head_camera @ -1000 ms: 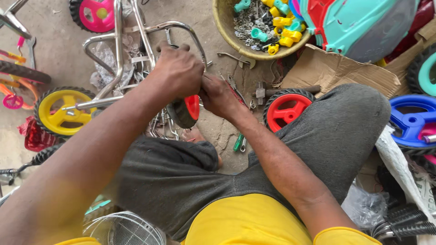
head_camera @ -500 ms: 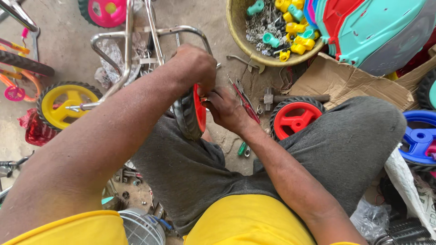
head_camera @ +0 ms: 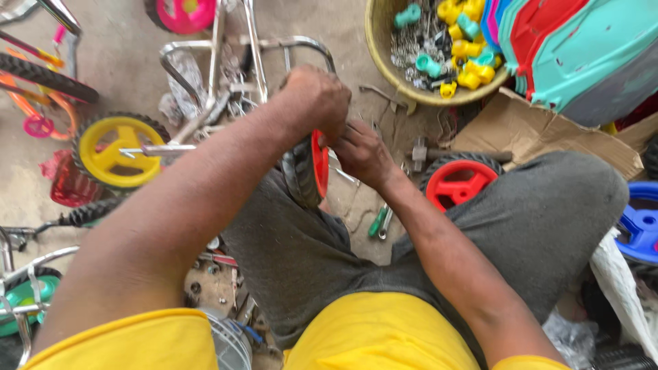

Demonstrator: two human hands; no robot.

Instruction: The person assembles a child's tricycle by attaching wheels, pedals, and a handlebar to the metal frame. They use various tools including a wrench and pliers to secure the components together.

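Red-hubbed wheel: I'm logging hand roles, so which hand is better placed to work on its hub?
Probably the right hand: it sits against the red hub side of the small wheel. The left hand is closed over the wheel's top, seemingly steadying it.

The person wears a bright yellow short-sleeved shirt (head_camera: 373,336), seen along the lower edge of the frame. Grey trousers (head_camera: 534,219) cover both legs. The forearms, left hand (head_camera: 317,98) and right hand (head_camera: 361,154) are bare.
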